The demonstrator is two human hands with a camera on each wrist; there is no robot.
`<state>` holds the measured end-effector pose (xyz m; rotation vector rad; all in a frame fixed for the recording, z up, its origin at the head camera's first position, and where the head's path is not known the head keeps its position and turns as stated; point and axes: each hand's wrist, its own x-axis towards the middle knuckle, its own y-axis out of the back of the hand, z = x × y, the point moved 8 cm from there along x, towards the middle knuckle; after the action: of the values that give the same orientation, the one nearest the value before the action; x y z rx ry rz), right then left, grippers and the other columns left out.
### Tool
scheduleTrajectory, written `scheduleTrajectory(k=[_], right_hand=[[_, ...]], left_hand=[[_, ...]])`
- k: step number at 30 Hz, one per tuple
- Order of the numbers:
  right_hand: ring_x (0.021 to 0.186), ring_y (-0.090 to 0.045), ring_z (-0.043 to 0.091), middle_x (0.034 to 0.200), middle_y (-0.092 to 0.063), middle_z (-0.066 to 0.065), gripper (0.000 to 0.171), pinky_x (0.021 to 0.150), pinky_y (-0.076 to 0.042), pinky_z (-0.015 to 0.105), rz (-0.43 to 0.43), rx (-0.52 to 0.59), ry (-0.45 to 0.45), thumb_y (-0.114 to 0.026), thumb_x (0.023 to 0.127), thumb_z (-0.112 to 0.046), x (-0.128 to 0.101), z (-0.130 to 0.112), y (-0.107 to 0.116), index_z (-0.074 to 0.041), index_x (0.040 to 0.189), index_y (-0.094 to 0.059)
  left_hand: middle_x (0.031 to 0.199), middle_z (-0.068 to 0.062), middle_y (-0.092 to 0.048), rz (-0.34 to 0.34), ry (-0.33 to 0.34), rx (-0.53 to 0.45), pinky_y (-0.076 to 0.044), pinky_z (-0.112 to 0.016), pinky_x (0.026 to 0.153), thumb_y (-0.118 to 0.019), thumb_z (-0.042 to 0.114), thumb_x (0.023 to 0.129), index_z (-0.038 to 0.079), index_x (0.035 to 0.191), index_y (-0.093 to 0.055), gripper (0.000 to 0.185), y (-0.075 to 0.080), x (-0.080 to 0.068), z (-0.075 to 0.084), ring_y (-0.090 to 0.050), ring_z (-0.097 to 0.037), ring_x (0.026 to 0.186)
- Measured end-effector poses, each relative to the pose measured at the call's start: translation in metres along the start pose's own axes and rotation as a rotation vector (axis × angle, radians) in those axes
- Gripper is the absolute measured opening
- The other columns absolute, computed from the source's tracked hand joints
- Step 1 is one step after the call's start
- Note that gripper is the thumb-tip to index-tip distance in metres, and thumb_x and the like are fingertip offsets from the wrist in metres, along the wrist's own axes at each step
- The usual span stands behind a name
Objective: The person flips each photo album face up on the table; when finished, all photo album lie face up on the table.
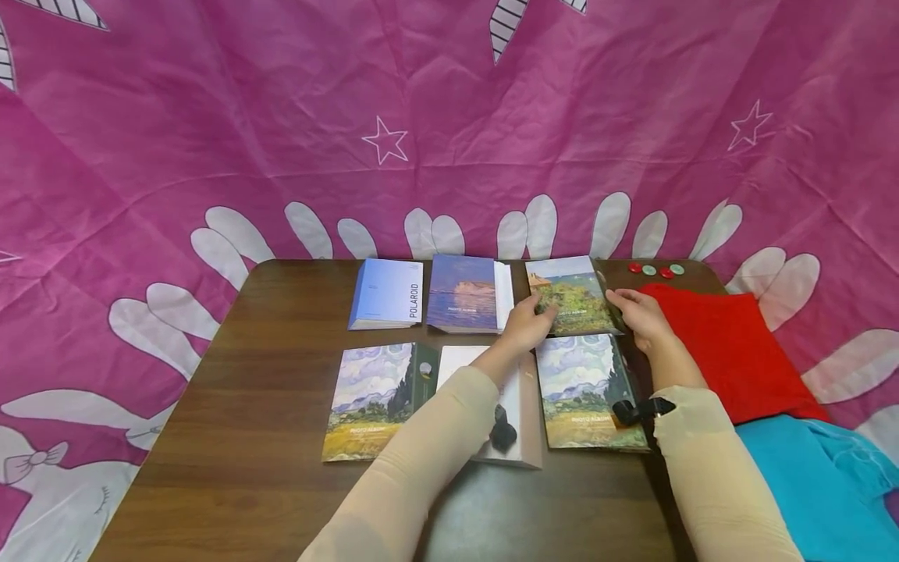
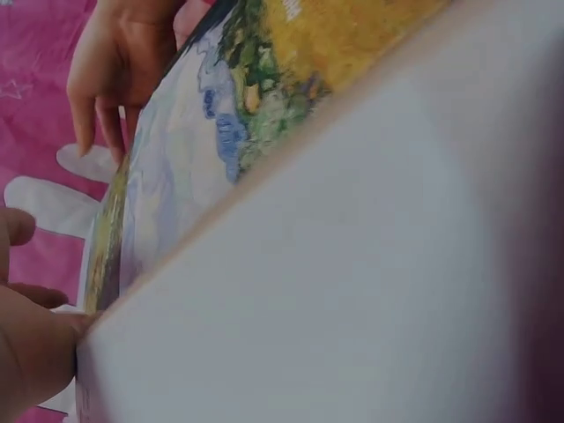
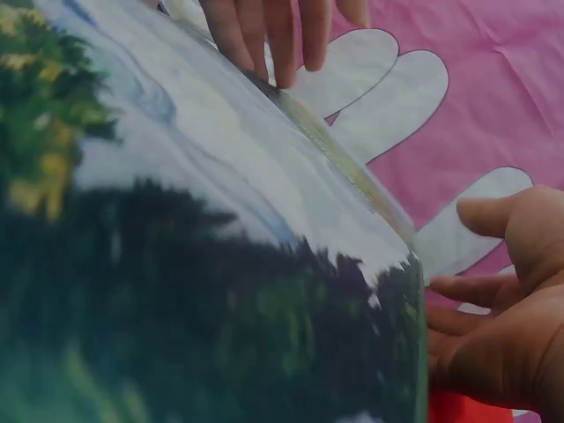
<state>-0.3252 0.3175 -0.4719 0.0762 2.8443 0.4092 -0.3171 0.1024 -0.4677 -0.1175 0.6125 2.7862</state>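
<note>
A photo album with a painted garden cover point(image 1: 579, 300) lies at the back right of the table, between my two hands. My left hand point(image 1: 528, 324) reaches over its left edge, fingers extended onto the cover. At its right edge is my right hand point(image 1: 641, 314), thumb and fingers spread apart; in the right wrist view the right hand point(image 3: 515, 326) stands beside an album corner. Just in front lies a photo album with a wheat-field painting point(image 1: 579, 382). Under my left forearm, a white album point(image 1: 460, 359) is partly hidden.
Left of the hands stand a sea-cliff photo album point(image 1: 460, 289) and a blue Polaroid album point(image 1: 386, 289). Another wheat-field album point(image 1: 368, 398) lies front left. Red cloth point(image 1: 737, 351) and blue cloth point(image 1: 815, 476) lie at right; several red and pale-green discs point(image 1: 666, 272) sit behind.
</note>
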Motion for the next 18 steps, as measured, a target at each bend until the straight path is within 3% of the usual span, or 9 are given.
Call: scheduleTrajectory(k=[2, 4, 6, 8, 11, 12, 13, 15, 18], right_hand=[[0.145, -0.024, 0.045, 0.162, -0.02, 0.026, 0.071, 0.111, -0.038, 0.049, 0.023, 0.023, -0.013, -0.049, 0.106, -0.038, 0.0, 0.002, 0.001, 0.005, 0.157, -0.026], [0.135, -0.036, 0.039, 0.16, -0.025, 0.025, 0.068, 0.083, -0.052, 0.031, 0.044, 0.06, -0.032, -0.051, 0.105, -0.035, 0.001, 0.004, 0.0, 0.004, 0.156, -0.029], [0.112, -0.05, 0.026, 0.148, -0.039, 0.02, 0.065, 0.054, -0.039, 0.021, 0.069, 0.095, -0.053, -0.055, 0.104, -0.033, 0.002, 0.003, -0.001, 0.003, 0.154, -0.034], [0.098, -0.05, 0.014, 0.135, -0.048, 0.01, 0.06, 0.046, -0.031, 0.018, 0.081, 0.157, -0.068, -0.06, 0.102, -0.033, 0.003, 0.002, 0.0, 0.001, 0.148, -0.043], [0.093, -0.049, 0.008, 0.116, -0.049, -0.004, 0.044, 0.067, -0.043, 0.018, 0.097, 0.23, -0.084, -0.067, 0.098, -0.036, 0.005, -0.001, 0.001, -0.007, 0.128, -0.056], [0.095, -0.05, 0.008, 0.116, -0.049, -0.005, 0.039, 0.077, -0.044, 0.019, 0.098, 0.246, -0.087, -0.069, 0.096, -0.037, 0.006, -0.002, 0.001, -0.01, 0.121, -0.057], [0.111, -0.048, 0.011, 0.121, -0.048, -0.004, 0.035, 0.091, -0.043, 0.022, 0.089, 0.255, -0.089, -0.07, 0.095, -0.039, 0.007, -0.004, 0.0, -0.013, 0.116, -0.057], [0.114, -0.048, 0.014, 0.123, -0.048, -0.003, 0.035, 0.103, -0.041, 0.033, 0.069, 0.252, -0.091, -0.07, 0.094, -0.044, 0.008, -0.007, -0.001, -0.017, 0.113, -0.058], [0.107, -0.053, 0.014, 0.12, -0.052, -0.003, 0.04, 0.101, -0.045, 0.038, 0.029, 0.257, -0.07, -0.069, 0.095, -0.047, 0.007, -0.015, -0.006, -0.018, 0.12, -0.058]], left_hand=[[0.163, -0.009, -0.034, -0.029, -0.009, 0.005, -0.031, -0.046, 0.119, -0.05, 0.039, 0.106, 0.009, 0.159, -0.033, 0.063, -0.003, 0.0, 0.001, -0.031, -0.029, 0.149], [0.164, -0.007, -0.031, -0.053, -0.009, 0.019, -0.03, -0.046, 0.119, -0.051, 0.039, 0.105, 0.009, 0.159, -0.031, 0.065, -0.005, 0.0, 0.001, -0.029, -0.029, 0.15], [0.166, -0.007, -0.027, -0.064, -0.008, 0.036, -0.029, -0.046, 0.12, -0.051, 0.038, 0.105, 0.008, 0.159, -0.031, 0.065, -0.006, 0.001, 0.002, -0.026, -0.029, 0.151], [0.167, -0.005, -0.025, -0.067, -0.004, 0.05, -0.028, -0.045, 0.121, -0.051, 0.039, 0.105, 0.009, 0.159, -0.033, 0.064, -0.006, 0.001, 0.003, -0.025, -0.028, 0.152], [0.167, -0.005, -0.025, -0.065, 0.006, 0.05, -0.028, -0.046, 0.12, -0.051, 0.039, 0.105, 0.01, 0.157, -0.037, 0.062, -0.007, 0.002, 0.005, -0.025, -0.028, 0.152], [0.167, -0.005, -0.024, -0.067, 0.009, 0.043, -0.028, -0.047, 0.12, -0.05, 0.04, 0.105, 0.011, 0.157, -0.038, 0.06, -0.008, 0.003, 0.005, -0.024, -0.028, 0.152], [0.167, -0.005, -0.025, -0.065, 0.013, 0.037, -0.029, -0.047, 0.12, -0.05, 0.04, 0.105, 0.013, 0.157, -0.039, 0.059, -0.009, 0.003, 0.005, -0.024, -0.028, 0.152], [0.165, -0.005, -0.028, -0.072, 0.022, 0.01, -0.031, -0.049, 0.119, -0.051, 0.041, 0.105, 0.015, 0.156, -0.041, 0.058, -0.012, 0.004, 0.005, -0.027, -0.028, 0.151], [0.162, -0.005, -0.035, -0.084, 0.037, -0.029, -0.034, -0.05, 0.117, -0.052, 0.045, 0.104, 0.019, 0.156, -0.042, 0.059, -0.017, 0.005, 0.005, -0.032, -0.029, 0.148]])
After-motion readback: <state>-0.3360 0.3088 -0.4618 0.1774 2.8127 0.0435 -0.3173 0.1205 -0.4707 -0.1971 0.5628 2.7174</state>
